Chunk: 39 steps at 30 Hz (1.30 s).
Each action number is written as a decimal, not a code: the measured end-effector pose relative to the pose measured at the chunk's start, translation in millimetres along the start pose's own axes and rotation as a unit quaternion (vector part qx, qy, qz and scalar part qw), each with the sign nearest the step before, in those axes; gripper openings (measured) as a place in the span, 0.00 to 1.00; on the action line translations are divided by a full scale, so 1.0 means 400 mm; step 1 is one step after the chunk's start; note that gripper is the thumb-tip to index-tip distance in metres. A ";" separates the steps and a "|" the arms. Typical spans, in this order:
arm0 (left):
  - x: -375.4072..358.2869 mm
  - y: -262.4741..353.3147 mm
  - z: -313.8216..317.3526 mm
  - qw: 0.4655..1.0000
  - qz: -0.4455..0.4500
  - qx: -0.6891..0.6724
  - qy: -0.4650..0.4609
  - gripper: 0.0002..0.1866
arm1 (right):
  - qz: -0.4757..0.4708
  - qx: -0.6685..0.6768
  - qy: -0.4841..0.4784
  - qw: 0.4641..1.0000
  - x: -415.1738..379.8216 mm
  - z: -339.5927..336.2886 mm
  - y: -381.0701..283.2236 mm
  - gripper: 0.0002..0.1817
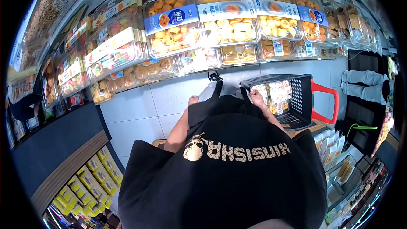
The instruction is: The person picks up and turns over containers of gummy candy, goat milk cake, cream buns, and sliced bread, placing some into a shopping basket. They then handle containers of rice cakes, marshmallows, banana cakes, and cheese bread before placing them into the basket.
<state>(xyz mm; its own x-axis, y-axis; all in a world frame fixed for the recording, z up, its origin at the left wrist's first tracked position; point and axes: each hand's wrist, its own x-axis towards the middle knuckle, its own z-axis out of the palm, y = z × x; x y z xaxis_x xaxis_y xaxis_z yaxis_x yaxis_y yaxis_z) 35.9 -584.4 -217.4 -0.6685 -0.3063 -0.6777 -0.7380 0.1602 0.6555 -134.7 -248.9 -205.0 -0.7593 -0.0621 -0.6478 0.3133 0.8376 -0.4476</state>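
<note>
My left hand (193, 100), left of the basket (299, 95), is mostly behind my black shirt (237, 186) – can't tell its grip. My right hand (257, 98) is curled at the basket's left rim – clamped or not, can't tell. I'd keep that hard, holey basket level so the packs (280, 91) inside stay flat. Beyond it: clear boxes (229, 12), knobbly round snacks.

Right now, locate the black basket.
In the head view, the black basket is right of centre, beside the right hand, below the pastry boxes in the image.
</note>
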 end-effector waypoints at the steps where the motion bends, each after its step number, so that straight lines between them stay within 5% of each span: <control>1: 0.076 -0.002 -0.002 0.996 -0.055 0.067 0.016 0.12 | 0.010 -0.014 0.002 1.000 0.001 -0.015 -0.029 0.13; 6: 0.077 0.211 -0.057 0.972 -0.124 -0.186 -0.068 0.11 | 0.004 0.054 -0.015 0.998 0.034 -0.064 -0.112 0.13; 11: 0.061 0.290 -0.071 0.921 -0.119 -0.371 0.006 0.18 | -0.013 0.145 -0.122 0.982 0.073 -0.055 -0.237 0.17; 13: 0.076 0.283 -0.079 0.830 -0.170 -0.530 0.039 0.22 | -0.031 0.194 -0.163 0.967 0.037 -0.090 -0.383 0.22; 18: 0.088 0.306 -0.120 0.757 -0.135 -0.617 0.168 0.21 | -0.034 0.324 -0.263 0.908 0.076 -0.037 -0.545 0.26; 22: 0.054 0.365 -0.141 0.791 -0.144 -0.563 0.191 0.16 | -0.056 0.296 -0.239 0.923 0.079 -0.005 -0.580 0.21; 26: -0.009 0.378 -0.156 0.805 0.009 -0.573 0.153 0.12 | -0.083 0.385 -0.371 0.841 0.033 -0.098 -0.584 0.14; 30: -0.157 0.456 -0.136 0.853 -0.027 -0.514 0.085 0.09 | -0.077 0.316 -0.367 0.872 -0.086 -0.222 -0.542 0.12; 34: -0.272 0.509 -0.066 0.864 -0.035 -0.502 0.011 0.08 | 0.041 0.457 -0.325 0.827 -0.145 -0.306 -0.434 0.16; 39: -0.328 0.579 0.037 0.875 -0.039 -0.477 -0.076 0.05 | 0.040 0.560 -0.291 0.775 -0.127 -0.386 -0.308 0.21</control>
<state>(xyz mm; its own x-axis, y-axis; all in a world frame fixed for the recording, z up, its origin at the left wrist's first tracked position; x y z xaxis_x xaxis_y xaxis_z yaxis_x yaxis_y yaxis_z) -48.5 -493.2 18.3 -0.6784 -0.1412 -0.7210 -0.4169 -0.7341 0.5360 -222.7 -265.1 -21.8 -0.4291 -0.5408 -0.7235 0.8914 -0.1239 -0.4360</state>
